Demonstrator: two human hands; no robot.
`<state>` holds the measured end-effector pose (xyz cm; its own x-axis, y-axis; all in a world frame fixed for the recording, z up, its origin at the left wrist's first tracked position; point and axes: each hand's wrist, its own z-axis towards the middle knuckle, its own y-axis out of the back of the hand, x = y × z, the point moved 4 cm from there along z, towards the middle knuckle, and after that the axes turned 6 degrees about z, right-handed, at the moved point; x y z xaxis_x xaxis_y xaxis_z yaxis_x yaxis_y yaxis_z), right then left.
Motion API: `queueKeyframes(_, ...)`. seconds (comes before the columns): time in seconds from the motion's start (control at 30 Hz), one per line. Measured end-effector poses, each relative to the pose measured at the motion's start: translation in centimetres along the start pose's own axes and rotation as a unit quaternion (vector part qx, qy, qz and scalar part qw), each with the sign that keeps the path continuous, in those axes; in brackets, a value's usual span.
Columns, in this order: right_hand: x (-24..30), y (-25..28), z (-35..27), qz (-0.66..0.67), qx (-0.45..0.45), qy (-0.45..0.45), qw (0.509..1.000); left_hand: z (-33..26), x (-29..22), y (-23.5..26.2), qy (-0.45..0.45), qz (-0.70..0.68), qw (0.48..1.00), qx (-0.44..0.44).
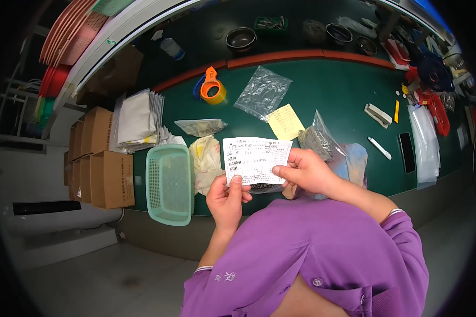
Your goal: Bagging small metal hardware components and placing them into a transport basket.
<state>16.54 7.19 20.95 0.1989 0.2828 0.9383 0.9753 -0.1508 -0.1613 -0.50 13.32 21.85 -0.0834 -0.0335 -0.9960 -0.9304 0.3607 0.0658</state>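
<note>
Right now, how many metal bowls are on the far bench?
3: one dark bowl at centre back, a second bowl further right, a smaller one beside it. Clutter may hide others.

purple buttoned shirt, white-edged cuffs, rolled sleeves

I stand at a packing workshop bench (328,90): cardboard boxes (103,158) left of it, tape dispenser (212,91) and plastic bags (263,92) on it.
</note>
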Motion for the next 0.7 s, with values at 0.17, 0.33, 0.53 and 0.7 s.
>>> queueKeyframes(0.17,-0.23,-0.05,-0.11,0.037,0.005,-0.021,0.999,-0.34,0.19,-0.39,0.03,-0.028,0.999,0.02)
queueKeyframes(0.33,-0.46,0.05,-0.12,0.057,0.01,-0.02,0.998,-0.31,0.18,-0.55,0.045,-0.057,0.996,0.051)
queueKeyframes(0.53,-0.45,-0.17,-0.35,0.056,0.027,0.003,0.998,0.01,0.12,-0.37,0.095,-0.049,0.993,0.058)
queueKeyframes(0.7,-0.24,-0.23,-0.79,0.136,0.059,-0.061,0.987,0.22,0.47,-0.4,0.18,-0.13,0.969,0.109)
